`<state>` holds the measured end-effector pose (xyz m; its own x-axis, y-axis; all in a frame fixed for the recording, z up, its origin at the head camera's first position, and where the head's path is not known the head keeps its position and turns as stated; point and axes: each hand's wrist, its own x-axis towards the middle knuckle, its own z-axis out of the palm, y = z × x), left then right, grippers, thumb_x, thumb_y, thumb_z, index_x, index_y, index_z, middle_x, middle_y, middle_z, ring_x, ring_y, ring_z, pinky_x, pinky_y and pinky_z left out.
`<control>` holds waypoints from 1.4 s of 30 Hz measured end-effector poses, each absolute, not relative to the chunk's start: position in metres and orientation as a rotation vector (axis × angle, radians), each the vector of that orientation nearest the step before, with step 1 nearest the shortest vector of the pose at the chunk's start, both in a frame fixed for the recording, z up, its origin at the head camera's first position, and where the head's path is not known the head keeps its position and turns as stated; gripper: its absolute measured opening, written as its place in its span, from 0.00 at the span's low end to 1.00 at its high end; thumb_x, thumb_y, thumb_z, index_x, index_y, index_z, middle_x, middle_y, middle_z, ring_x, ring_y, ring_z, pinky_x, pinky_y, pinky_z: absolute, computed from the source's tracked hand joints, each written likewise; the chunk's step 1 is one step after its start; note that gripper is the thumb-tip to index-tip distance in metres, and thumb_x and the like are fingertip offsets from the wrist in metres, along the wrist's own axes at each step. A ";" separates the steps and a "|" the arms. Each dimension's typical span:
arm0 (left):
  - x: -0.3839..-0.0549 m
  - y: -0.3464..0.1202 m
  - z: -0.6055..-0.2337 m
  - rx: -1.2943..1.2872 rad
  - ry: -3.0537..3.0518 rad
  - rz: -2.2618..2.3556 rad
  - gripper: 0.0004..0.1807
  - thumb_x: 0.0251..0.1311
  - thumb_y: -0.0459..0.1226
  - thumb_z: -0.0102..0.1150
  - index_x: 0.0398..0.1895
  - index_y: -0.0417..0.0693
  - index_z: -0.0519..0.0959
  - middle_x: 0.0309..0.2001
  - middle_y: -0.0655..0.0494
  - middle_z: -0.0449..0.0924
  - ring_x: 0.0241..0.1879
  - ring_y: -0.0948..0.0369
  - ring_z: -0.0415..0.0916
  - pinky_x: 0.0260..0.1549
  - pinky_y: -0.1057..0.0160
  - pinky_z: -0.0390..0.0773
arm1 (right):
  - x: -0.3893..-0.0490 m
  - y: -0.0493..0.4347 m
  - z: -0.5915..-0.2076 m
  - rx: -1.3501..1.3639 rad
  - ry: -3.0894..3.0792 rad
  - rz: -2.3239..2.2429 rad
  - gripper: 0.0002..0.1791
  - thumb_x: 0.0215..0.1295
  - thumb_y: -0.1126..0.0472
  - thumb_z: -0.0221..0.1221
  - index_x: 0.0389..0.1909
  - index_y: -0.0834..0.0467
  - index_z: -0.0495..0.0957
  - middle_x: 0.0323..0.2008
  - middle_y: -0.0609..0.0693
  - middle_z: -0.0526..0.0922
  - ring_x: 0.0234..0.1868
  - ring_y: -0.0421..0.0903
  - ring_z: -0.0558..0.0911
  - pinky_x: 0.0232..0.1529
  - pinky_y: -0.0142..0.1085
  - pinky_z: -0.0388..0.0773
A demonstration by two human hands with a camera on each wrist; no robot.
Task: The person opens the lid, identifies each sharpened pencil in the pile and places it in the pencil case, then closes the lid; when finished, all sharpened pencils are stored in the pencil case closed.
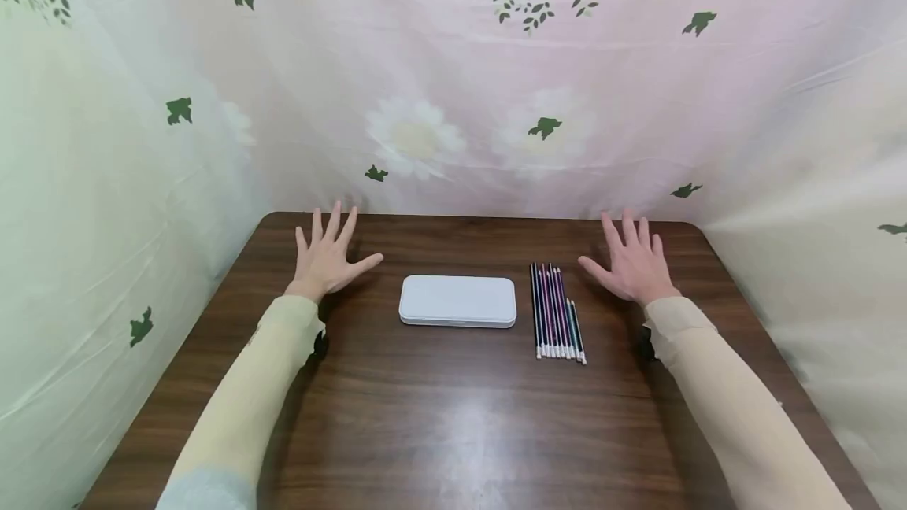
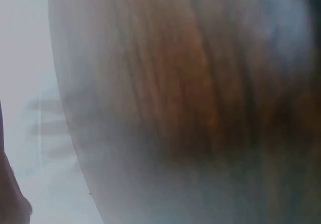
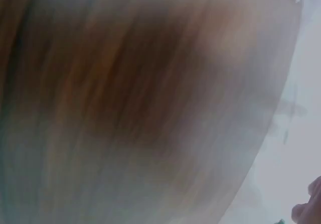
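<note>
My left hand (image 1: 326,258) is spread with straight fingers over the far left of the table, to the left of a white flat case (image 1: 457,300). The case has rounded corners and its lid is closed. Just right of it lies a row of several pencils (image 1: 551,312), mostly dark and purple, with white eraser ends toward me; a few at the right are shorter. Beyond the pencils, my right hand (image 1: 633,264) is also spread, its thumb pointing toward them. Neither hand holds anything. Both wrist views show mostly blurred wood, with part of a hand at the edge.
The dark brown wooden table (image 1: 453,408) has rounded far corners. A pale cloth (image 1: 468,61) with printed flowers, leaves and birds hangs behind it and along both sides, close to the far edge.
</note>
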<state>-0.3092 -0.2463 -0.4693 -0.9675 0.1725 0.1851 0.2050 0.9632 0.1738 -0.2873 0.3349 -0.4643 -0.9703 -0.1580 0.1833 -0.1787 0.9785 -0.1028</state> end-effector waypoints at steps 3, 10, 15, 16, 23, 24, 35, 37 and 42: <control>-0.303 -0.246 -0.471 -0.285 -2.959 -0.336 0.60 0.58 0.83 0.41 0.84 0.76 0.28 0.87 0.54 0.28 0.83 0.38 0.24 0.71 0.20 0.35 | -0.284 0.321 -0.463 0.313 -2.950 0.240 0.57 0.70 0.22 0.48 0.86 0.55 0.42 0.82 0.71 0.43 0.79 0.78 0.45 0.73 0.75 0.45; -0.287 -0.235 -0.468 -0.408 -3.015 -0.531 0.58 0.63 0.79 0.44 0.86 0.70 0.31 0.87 0.51 0.32 0.82 0.33 0.40 0.72 0.25 0.48 | -0.274 0.270 -0.457 0.594 -2.898 0.338 0.52 0.74 0.29 0.53 0.84 0.59 0.52 0.82 0.68 0.49 0.80 0.71 0.52 0.75 0.70 0.54; -0.277 -0.218 -0.464 -0.550 -3.056 -0.832 0.56 0.66 0.74 0.50 0.87 0.65 0.40 0.86 0.51 0.41 0.83 0.44 0.43 0.75 0.31 0.54 | -0.263 0.233 -0.450 0.908 -2.877 0.374 0.48 0.76 0.32 0.54 0.82 0.62 0.56 0.82 0.67 0.52 0.81 0.69 0.53 0.77 0.65 0.54; -0.275 -0.214 -0.464 -0.578 -3.058 -0.886 0.56 0.65 0.73 0.53 0.87 0.63 0.42 0.86 0.52 0.43 0.84 0.46 0.44 0.75 0.33 0.54 | -0.260 0.225 -0.448 0.965 -2.885 0.369 0.48 0.76 0.32 0.53 0.82 0.61 0.56 0.82 0.66 0.52 0.81 0.69 0.52 0.77 0.65 0.54; -0.260 -0.189 -0.460 -0.781 -3.106 -0.933 0.65 0.51 0.73 0.69 0.86 0.53 0.53 0.83 0.52 0.53 0.82 0.49 0.51 0.75 0.38 0.59 | -0.247 0.181 -0.447 1.251 -2.887 0.265 0.48 0.75 0.30 0.53 0.82 0.58 0.58 0.81 0.63 0.56 0.81 0.66 0.56 0.76 0.64 0.58; -0.259 -0.186 -0.461 -0.809 -3.116 -0.919 0.66 0.49 0.72 0.71 0.85 0.52 0.54 0.83 0.51 0.54 0.81 0.49 0.53 0.74 0.38 0.61 | -0.246 0.175 -0.447 1.280 -2.881 0.252 0.48 0.74 0.30 0.55 0.82 0.59 0.59 0.81 0.64 0.58 0.80 0.67 0.57 0.76 0.64 0.59; -0.255 -0.169 -0.469 -0.962 -3.085 -0.783 0.60 0.47 0.60 0.82 0.80 0.44 0.65 0.74 0.50 0.67 0.72 0.51 0.67 0.69 0.45 0.71 | -0.246 0.143 -0.455 1.406 -2.869 0.244 0.44 0.68 0.36 0.67 0.79 0.50 0.67 0.78 0.64 0.64 0.76 0.63 0.67 0.71 0.63 0.67; -0.255 -0.169 -0.470 -0.953 -3.078 -0.780 0.57 0.48 0.59 0.82 0.78 0.44 0.66 0.72 0.50 0.69 0.70 0.51 0.69 0.67 0.46 0.73 | -0.245 0.141 -0.456 1.411 -2.855 0.250 0.42 0.68 0.37 0.68 0.78 0.49 0.68 0.77 0.64 0.65 0.75 0.62 0.68 0.69 0.65 0.69; -0.257 -0.168 -0.472 -0.972 -3.036 -0.804 0.54 0.50 0.54 0.83 0.76 0.39 0.69 0.67 0.48 0.72 0.63 0.52 0.74 0.64 0.49 0.76 | -0.245 0.136 -0.459 1.372 -2.821 0.195 0.42 0.68 0.37 0.68 0.78 0.49 0.68 0.76 0.65 0.66 0.72 0.63 0.72 0.65 0.66 0.73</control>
